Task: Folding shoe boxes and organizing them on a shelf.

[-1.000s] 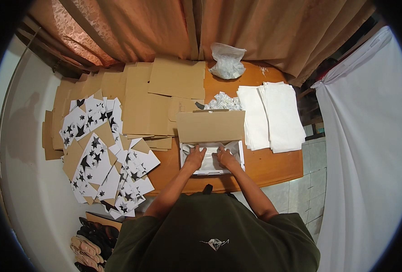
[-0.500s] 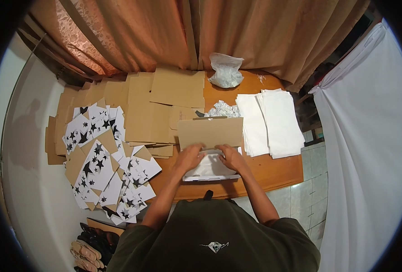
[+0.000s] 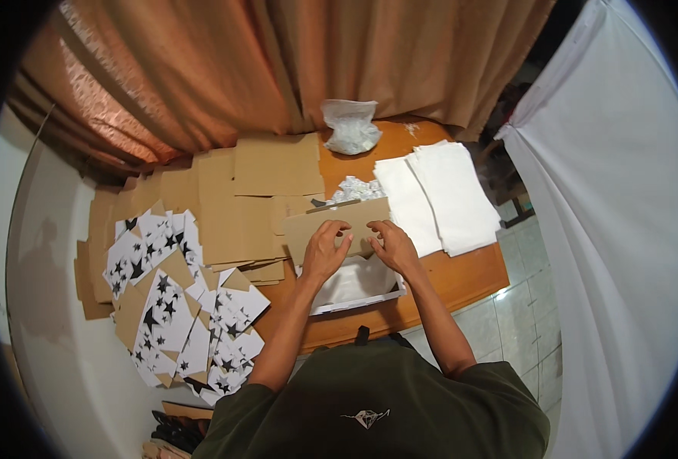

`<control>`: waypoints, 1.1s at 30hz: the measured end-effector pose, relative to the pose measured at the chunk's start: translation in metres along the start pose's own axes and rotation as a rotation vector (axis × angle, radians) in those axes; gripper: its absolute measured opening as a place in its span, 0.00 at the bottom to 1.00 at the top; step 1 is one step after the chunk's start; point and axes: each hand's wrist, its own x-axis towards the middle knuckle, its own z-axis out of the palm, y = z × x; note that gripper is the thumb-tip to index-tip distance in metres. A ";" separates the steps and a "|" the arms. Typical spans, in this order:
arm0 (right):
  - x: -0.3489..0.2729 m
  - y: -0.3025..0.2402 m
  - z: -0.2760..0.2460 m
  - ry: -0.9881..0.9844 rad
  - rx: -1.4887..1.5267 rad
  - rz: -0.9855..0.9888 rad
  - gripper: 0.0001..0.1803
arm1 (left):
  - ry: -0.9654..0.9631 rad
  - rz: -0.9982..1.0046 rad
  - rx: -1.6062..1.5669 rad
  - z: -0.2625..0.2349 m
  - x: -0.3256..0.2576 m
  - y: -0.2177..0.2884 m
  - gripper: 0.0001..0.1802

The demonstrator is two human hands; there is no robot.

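Note:
An open cardboard box with white outer sides sits in front of me at the table's near edge. White paper lines its inside. Its brown lid stands raised on the far side. My left hand is over the lid's left part, fingers curled, thumb apart. Over the right part hovers my right hand, its fingers bent and spread from the thumb. Nothing shows in either hand; whether the fingertips touch the lid I cannot tell. Just behind the lid lie several small crumpled whitish packets, partly hidden.
Flat brown cardboard sheets are stacked left of the box. White pieces with black stars pile up at the near left. Stacked white paper sheets lie at the right. A clear plastic bag stands at the back, before the brown curtain.
Both hands have moved from the box's inner far edge up over the lid, and their fingers have curled. The whole view has tilted a little.

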 end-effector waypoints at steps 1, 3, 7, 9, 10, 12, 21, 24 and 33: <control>-0.001 0.007 -0.006 0.012 0.015 -0.008 0.17 | -0.023 -0.008 -0.028 0.010 0.002 0.007 0.13; -0.006 0.020 -0.021 0.007 0.033 0.029 0.17 | -0.050 -0.012 -0.020 0.030 0.006 0.019 0.13; -0.021 0.081 -0.047 0.025 0.003 0.100 0.18 | -0.045 0.020 0.019 0.081 0.002 0.043 0.13; -0.029 0.120 -0.053 -0.061 -0.163 0.145 0.25 | -0.012 0.023 0.050 0.114 -0.004 0.048 0.12; -0.034 0.135 -0.054 -0.159 -0.159 0.183 0.27 | -0.033 -0.061 0.006 0.130 -0.009 0.054 0.12; -0.041 0.158 -0.054 -0.350 -0.054 0.201 0.29 | -0.018 -0.146 0.010 0.156 -0.015 0.062 0.12; -0.022 0.278 -0.084 -0.546 0.437 -0.008 0.26 | 0.192 -0.320 0.065 0.277 0.002 0.115 0.13; 0.004 0.292 -0.119 -0.381 0.338 -0.006 0.24 | 0.212 -0.420 -0.015 0.306 0.028 0.116 0.12; 0.105 0.325 -0.132 -0.267 0.245 0.017 0.22 | 0.221 -0.618 -0.040 0.361 0.126 0.018 0.14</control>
